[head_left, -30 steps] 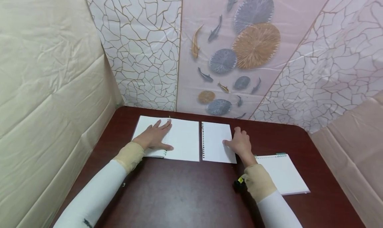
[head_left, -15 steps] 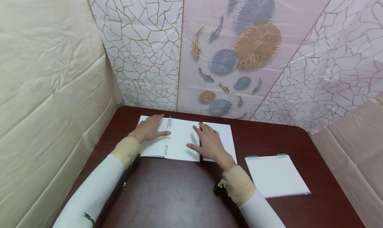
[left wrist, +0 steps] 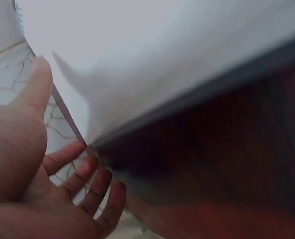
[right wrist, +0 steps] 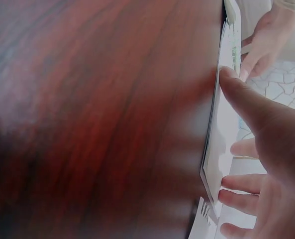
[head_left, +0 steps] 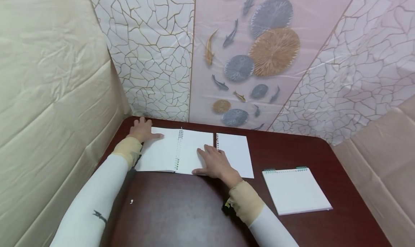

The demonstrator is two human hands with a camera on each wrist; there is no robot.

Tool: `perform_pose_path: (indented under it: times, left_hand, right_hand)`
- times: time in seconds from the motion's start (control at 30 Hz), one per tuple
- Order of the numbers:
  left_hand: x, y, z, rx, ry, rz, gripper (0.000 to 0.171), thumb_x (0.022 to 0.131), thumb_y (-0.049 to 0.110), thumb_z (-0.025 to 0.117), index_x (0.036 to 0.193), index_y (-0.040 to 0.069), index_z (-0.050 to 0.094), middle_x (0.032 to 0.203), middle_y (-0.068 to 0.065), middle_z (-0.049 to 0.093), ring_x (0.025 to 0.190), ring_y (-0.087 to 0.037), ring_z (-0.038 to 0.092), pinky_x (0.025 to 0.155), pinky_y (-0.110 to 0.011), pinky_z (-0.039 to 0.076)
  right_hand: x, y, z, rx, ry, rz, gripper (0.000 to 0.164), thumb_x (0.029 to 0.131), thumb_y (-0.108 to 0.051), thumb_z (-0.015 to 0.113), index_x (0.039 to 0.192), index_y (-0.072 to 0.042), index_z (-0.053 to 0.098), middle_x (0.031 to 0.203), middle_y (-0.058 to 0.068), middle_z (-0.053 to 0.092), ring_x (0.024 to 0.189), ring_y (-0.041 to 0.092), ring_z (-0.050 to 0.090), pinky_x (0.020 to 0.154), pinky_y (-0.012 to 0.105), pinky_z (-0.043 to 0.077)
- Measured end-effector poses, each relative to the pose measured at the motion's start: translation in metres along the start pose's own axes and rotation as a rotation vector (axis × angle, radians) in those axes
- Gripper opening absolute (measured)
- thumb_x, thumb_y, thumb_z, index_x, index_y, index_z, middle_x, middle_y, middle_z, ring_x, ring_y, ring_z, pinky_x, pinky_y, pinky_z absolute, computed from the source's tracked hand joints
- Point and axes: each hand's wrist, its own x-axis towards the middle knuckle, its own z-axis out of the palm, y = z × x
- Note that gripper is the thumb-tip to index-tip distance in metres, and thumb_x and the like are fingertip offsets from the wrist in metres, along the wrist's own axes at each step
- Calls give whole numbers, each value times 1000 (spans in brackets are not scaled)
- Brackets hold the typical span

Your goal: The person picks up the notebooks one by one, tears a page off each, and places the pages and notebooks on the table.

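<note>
The open spiral notebook [head_left: 194,144] lies flat toward the far side of the table [head_left: 175,203]; opening appears complete, closing not done. Left hand [head_left: 141,131]: at its left edge, thumb and fingers apart. Right hand [head_left: 215,163]: over the right page, digits spread, nothing clamped. White pad [head_left: 236,155]: just beside.

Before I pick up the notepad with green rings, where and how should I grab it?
Probably the near edge of the notepad, pinched through its whole thickness, coming from your side. It lies flat, that edge faces you, and the green rings bind the far edge.
</note>
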Motion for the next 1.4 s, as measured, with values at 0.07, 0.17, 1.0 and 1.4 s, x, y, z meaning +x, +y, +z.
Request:
perform_pose_path:
  times: [0.07, 0.17, 1.0, 1.4]
  left_hand:
    - [2, -5, -1, -5, -15, 12, 94, 82, 57, 79, 140, -11, 46, 141, -35, 34, 120, -50, 35, 98, -66, 44]
    - [2, -10, -1, -4, -15, 38, 97, 80, 57, 81, 141, -8, 46, 145, -34, 34, 122, -50, 35, 100, -67, 43]
    - [-6, 3, -4, -121, -55, -28, 102, 81, 42, 85, 150, -10, 31, 149, -34, 32, 133, -51, 28, 111, -72, 29]
    - [-54, 64, 7, -8, -138, -213, 112, 95, 62, 58, 145, -29, 16, 145, -49, 27, 132, -62, 30, 97, -76, 42]
  right_hand:
    - [0, -1, 0, 7, -1, 4, 93, 81, -69, 72, 154, -17, 45, 160, 17, 38, 145, 34, 34, 112, 60, 35]
    - [-1, 0, 1, -2, 0, 11, 92, 82, -70, 71, 153, -16, 46, 160, 16, 38, 145, 33, 34, 112, 59, 35]
    - [-2, 3, 3, -2, 12, 19, 93, 82, -70, 71, 153, -16, 46, 162, 15, 36, 146, 33, 32, 113, 60, 34]
    - [-2, 2, 4, 8, 3, 23, 93, 82, -69, 72, 153, -16, 46, 162, 15, 35, 147, 32, 31, 113, 60, 34]
